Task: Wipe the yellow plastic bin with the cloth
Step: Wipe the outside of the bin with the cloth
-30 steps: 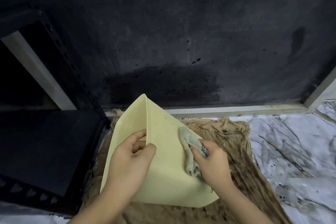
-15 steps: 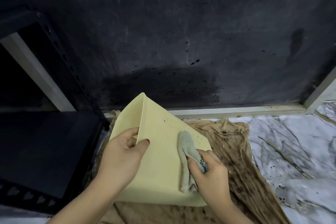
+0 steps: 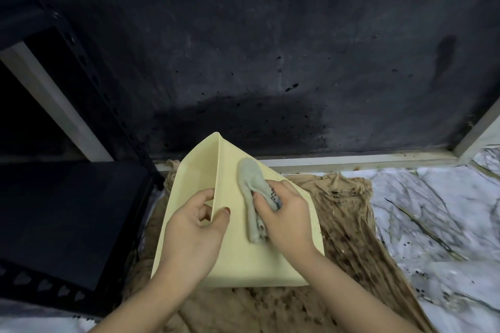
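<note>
— While the yellow plastic bin (image 3: 243, 257) stands tilted on one edge at six o'clock in the view, what would you worry about first?

— A slip, I'd judge. Its walls are smooth and thin, and the left hand (image 3: 190, 235) alone steadies it, thumb on the near face and fingers curled over the corner ridge. If the wiping push gets harder than that pinch, the bin could twist or slide on the brown drop cloth (image 3: 351, 224) under it.

— And the cloth?

— The right hand (image 3: 286, 216) grips the grey cloth (image 3: 253, 197) bunched against the right face of the bin, a limp tail hanging toward six o'clock and a rounded lobe reaching toward twelve. It looks soft and worn. Bunched like that, it touches only a narrow strip, so dark specks near the bin's three o'clock edge could be missed or smeared.

— Anything round it that matters?

— The drop cloth is wrinkled and heavily spotted with dark grit, so the cloth's tail could pick up dirt if it drags there. At three o'clock lies white marbled flooring (image 3: 433, 211), also speckled. At twelve rises a matte black wall (image 3: 270, 48), splashed dark near its base, and at nine stands a black metal shelf (image 3: 62, 211) with perforated uprights.
</note>
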Motion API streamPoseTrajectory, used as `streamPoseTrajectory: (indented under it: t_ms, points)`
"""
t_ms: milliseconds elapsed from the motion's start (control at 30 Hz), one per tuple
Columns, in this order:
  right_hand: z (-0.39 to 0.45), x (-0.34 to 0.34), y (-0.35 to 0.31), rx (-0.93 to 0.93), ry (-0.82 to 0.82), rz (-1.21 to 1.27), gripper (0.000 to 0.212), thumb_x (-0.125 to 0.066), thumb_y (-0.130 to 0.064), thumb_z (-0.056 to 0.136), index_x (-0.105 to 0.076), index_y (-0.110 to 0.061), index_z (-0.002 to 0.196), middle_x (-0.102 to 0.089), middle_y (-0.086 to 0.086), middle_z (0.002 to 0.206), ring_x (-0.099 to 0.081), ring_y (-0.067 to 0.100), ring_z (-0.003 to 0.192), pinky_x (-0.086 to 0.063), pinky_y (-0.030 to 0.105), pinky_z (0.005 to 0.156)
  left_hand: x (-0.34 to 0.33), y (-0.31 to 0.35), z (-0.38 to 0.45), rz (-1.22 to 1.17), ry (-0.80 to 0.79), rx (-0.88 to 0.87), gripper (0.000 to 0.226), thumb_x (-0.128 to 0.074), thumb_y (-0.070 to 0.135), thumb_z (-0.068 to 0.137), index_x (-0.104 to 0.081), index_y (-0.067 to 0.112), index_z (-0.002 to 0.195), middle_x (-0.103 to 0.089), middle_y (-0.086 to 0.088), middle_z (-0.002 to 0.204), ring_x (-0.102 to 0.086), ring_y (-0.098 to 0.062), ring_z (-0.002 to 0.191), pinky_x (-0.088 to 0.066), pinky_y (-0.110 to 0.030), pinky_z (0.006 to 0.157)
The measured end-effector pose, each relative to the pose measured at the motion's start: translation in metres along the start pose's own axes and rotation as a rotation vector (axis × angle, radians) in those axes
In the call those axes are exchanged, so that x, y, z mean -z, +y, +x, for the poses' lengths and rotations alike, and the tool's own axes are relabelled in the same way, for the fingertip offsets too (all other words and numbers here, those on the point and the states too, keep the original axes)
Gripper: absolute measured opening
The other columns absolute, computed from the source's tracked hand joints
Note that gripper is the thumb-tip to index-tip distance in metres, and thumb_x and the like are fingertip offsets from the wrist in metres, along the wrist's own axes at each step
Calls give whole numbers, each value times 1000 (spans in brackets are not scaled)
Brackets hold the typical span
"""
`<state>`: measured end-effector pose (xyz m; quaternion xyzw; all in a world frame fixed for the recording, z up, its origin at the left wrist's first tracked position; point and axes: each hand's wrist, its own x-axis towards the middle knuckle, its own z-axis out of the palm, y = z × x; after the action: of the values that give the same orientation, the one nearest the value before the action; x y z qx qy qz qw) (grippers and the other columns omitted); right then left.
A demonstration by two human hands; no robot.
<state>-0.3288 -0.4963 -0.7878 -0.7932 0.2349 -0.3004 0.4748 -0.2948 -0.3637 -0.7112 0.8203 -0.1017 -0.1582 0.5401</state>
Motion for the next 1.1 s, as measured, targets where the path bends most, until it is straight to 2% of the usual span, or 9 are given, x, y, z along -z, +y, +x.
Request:
streamPoseTrajectory:
  t_ms: [167,400,533,633,700,767,867,1033,1100]
  points:
    - [13,14,40,-146,45,-84,35,-60,-17,83,-44,-34,57,-54,1,66,-49,15,62,-33,29,55,0,0,1,-20,-2,13,28,-60,13,85,-64,41,81,-74,-14,85,-69,-38,78,-56,-54,78]
    - [-12,38,94,-406,123,-154,42,-59,-18,86,-36,-23,52,-44,2,55,-41,15,52,-29,30,48,1,-4,3,-32,8,12,26,-58,14,86,-63,40,85,-71,-21,89,-67,-41,84,-56,-52,79]
    - [-41,42,104,-525,176,-140,38,-61,-18,85,-39,-19,54,-48,11,59,-45,29,60,-33,35,55,1,-5,3,-43,14,17,25,-58,15,87,-63,39,86,-72,-18,90,-69,-37,82,-56,-49,80]
    - [-62,34,85,-449,173,-77,25,-63,-13,82,-53,-23,62,-56,10,68,-52,28,69,-35,36,59,1,-7,3,-40,20,8,24,-58,14,87,-63,37,84,-73,-17,88,-69,-35,80,-54,-46,78]
    - [-73,23,64,-341,183,-29,5,-63,-24,77,-66,-20,76,-61,3,73,-55,18,72,-39,24,62,0,-8,3,-34,26,3,23,-58,14,87,-64,36,85,-73,-15,86,-69,-33,79,-55,-46,78]
    - [-75,14,42,-210,170,-6,26,-53,-41,68,-68,-25,83,-59,-2,72,-55,12,70,-39,13,63,-2,-10,1,-18,33,-14,23,-58,14,87,-64,36,86,-74,-12,82,-69,-32,77,-54,-46,77]
    - [-59,7,10,-57,92,10,25,-48,-41,71,-63,-29,86,-56,-5,70,-57,16,72,-42,22,64,-5,-11,-4,0,20,-44,22,-59,15,86,-63,36,86,-73,-8,77,-68,-30,71,-54,-44,74]
    - [-22,7,-18,34,48,17,26,-47,-41,73,-64,-25,84,-57,-7,74,-57,20,76,-47,32,66,-8,-14,-13,1,-22,-90,26,-60,14,84,-63,40,84,-72,2,76,-56,-12,51,-45,-21,51]
    - [-9,8,-17,19,44,17,19,-51,-37,75,-63,-24,81,-58,-3,76,-57,20,78,-47,33,68,-8,-15,-13,-5,-28,-100,28,-61,12,85,-63,39,83,-72,0,80,-56,-17,54,-46,-25,52]
